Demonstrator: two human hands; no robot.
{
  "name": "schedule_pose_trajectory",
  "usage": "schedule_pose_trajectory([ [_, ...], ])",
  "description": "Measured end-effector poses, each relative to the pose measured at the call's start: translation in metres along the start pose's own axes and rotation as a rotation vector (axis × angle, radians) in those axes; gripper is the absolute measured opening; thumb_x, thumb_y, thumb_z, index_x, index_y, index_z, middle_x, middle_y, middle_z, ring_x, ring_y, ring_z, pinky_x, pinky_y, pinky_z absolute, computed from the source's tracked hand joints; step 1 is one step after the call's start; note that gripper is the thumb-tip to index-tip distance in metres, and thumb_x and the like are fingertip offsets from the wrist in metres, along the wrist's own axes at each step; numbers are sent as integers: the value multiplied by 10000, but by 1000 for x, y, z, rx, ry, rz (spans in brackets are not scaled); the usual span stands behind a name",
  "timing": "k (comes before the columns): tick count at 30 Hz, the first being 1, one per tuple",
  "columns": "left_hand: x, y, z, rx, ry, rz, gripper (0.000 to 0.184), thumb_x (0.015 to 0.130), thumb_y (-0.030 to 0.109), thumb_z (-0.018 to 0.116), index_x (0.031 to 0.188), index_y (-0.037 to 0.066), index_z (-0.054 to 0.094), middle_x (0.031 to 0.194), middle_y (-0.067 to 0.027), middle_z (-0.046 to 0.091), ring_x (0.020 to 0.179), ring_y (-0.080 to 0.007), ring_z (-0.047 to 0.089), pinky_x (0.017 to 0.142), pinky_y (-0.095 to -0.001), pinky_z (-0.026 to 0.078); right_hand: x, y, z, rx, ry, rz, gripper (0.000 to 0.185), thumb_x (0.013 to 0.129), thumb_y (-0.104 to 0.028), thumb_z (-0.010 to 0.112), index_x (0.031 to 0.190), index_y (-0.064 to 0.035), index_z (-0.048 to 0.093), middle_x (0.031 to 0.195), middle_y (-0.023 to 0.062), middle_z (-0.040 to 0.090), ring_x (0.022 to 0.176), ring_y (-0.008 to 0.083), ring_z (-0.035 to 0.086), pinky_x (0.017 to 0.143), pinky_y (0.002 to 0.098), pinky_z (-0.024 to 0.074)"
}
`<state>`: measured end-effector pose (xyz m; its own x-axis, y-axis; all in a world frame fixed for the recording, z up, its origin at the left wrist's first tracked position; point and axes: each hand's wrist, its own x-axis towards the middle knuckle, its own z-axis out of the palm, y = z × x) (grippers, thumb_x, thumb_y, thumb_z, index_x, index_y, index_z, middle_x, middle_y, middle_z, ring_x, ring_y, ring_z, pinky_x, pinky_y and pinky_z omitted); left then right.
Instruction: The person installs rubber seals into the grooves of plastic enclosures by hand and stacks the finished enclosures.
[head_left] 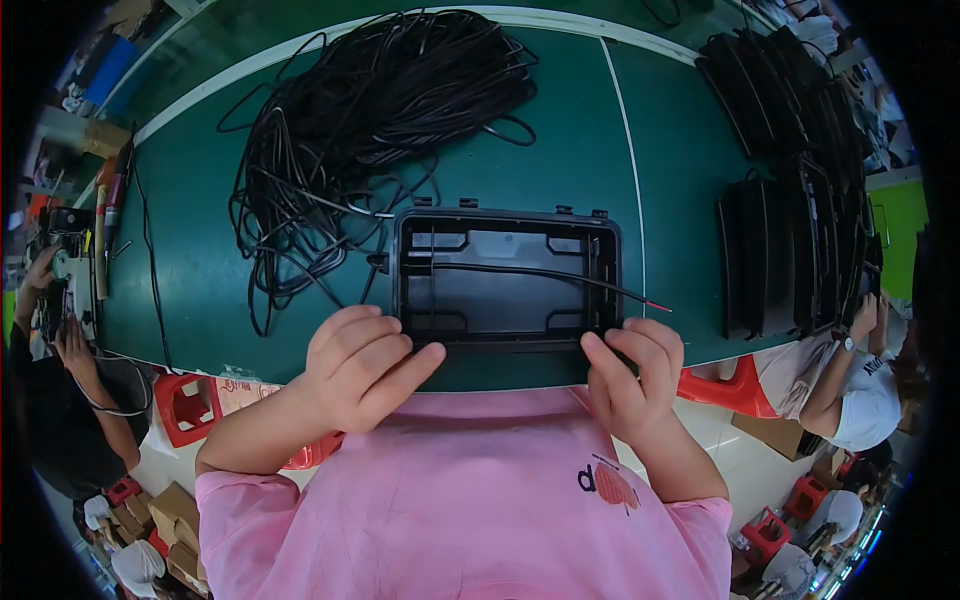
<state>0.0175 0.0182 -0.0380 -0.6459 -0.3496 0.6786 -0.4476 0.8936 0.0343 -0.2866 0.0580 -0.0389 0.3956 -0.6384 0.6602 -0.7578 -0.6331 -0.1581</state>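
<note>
A black plastic box [508, 280], open side up, rests near the table's front edge. My left hand [365, 365] pinches its lower left corner, and my right hand [637, 370] pinches the lower right corner. Through the box's left wall runs a black cable [520, 271]; it crosses the inside, and its red-tipped end lies past the right wall. Hinge lugs stand along the box's far side. Behind and to the left is a big tangled heap of black cable [380, 100].
Stacked black cases [780, 250] fill the right side of the green table [560, 130]. Tools and a thin cable lie at the left edge. People work at both sides, beyond red stools [735, 388].
</note>
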Motion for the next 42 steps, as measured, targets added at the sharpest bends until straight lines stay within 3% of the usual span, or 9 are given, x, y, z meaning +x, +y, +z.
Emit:
schedule_pose_trajectory([
  [14, 8, 13, 1, 171, -13, -78, 442, 585, 138, 654, 1011, 207, 750, 857, -22, 500, 876, -206, 519, 772, -400, 519, 4, -17, 11, -17, -53, 35, 495, 645, -102, 765, 1130, -188, 709, 966, 63, 539, 895, 248, 519, 792, 413, 391],
  [17, 5, 14, -1, 134, -59, -66, 505, 599, 7, 671, 1067, 184, 744, 948, -66, 501, 915, -250, 500, 790, -451, 510, 9, -17, 6, -34, -90, -8, 481, 680, -143, 760, 1155, -181, 694, 979, 72, 540, 923, 250, 516, 807, 417, 381],
  [20, 5, 14, -1, 133, -68, -75, 509, 604, 0, 668, 1071, 189, 742, 955, -69, 495, 927, -255, 496, 790, -453, 511, 17, -30, 0, -38, -170, 51, 464, 733, -219, 744, 1187, -151, 671, 1077, 100, 566, 971, 259, 522, 842, 427, 379],
  [23, 4, 15, 1, 136, -52, -80, 517, 601, -14, 662, 1069, 189, 742, 961, -73, 489, 933, -258, 495, 791, -451, 509, 15, -31, 10, 26, -296, -12, 515, 811, -378, 698, 1238, -99, 627, 1337, 143, 527, 1142, 296, 508, 934, 445, 370],
  [26, 5, 13, 2, 175, -43, -81, 520, 602, -22, 660, 1071, 186, 741, 970, -79, 486, 933, -260, 495, 795, -450, 520, 31, -32, -6, 61, -370, 17, 542, 830, -416, 683, 1250, -81, 615, 1348, 143, 525, 1199, 314, 486, 956, 455, 356],
  [31, 5, 12, 4, 112, -43, -83, 512, 583, 7, 679, 1064, 170, 743, 974, -85, 477, 933, -260, 494, 847, -469, 558, 102, 11, -9, 5, -206, 114, 537, 918, -352, 592, 1375, -83, 504, 1436, 233, 408, 1279, 392, 420, 1017, 494, 317],
  [34, 9, 10, 6, 113, 11, -80, 461, 597, 77, 658, 1042, 162, 743, 890, -59, 480, 897, -224, 517, 855, -431, 580, 137, 39, 37, -54, -133, 199, 552, 924, -340, 593, 1409, -113, 458, 1421, 219, 387, 1275, 381, 398, 1015, 493, 321],
  [36, 11, 10, 3, 87, -19, -91, 484, 588, 62, 669, 1054, 169, 744, 895, -57, 477, 896, -226, 508, 863, -436, 575, 134, 50, 68, -220, -194, 29, 549, 924, -373, 593, 1398, -121, 477, 1423, 210, 393, 1284, 365, 397, 1014, 478, 321],
  [42, 12, 6, 1, 39, -62, -74, 482, 611, 43, 681, 1067, 183, 743, 886, -36, 469, 880, -206, 499, 893, -448, 567, 153, 37, 69, -211, -250, -36, 513, 896, -380, 625, 1334, -131, 535, 1428, 185, 396, 1303, 339, 387, 1010, 488, 309],
])
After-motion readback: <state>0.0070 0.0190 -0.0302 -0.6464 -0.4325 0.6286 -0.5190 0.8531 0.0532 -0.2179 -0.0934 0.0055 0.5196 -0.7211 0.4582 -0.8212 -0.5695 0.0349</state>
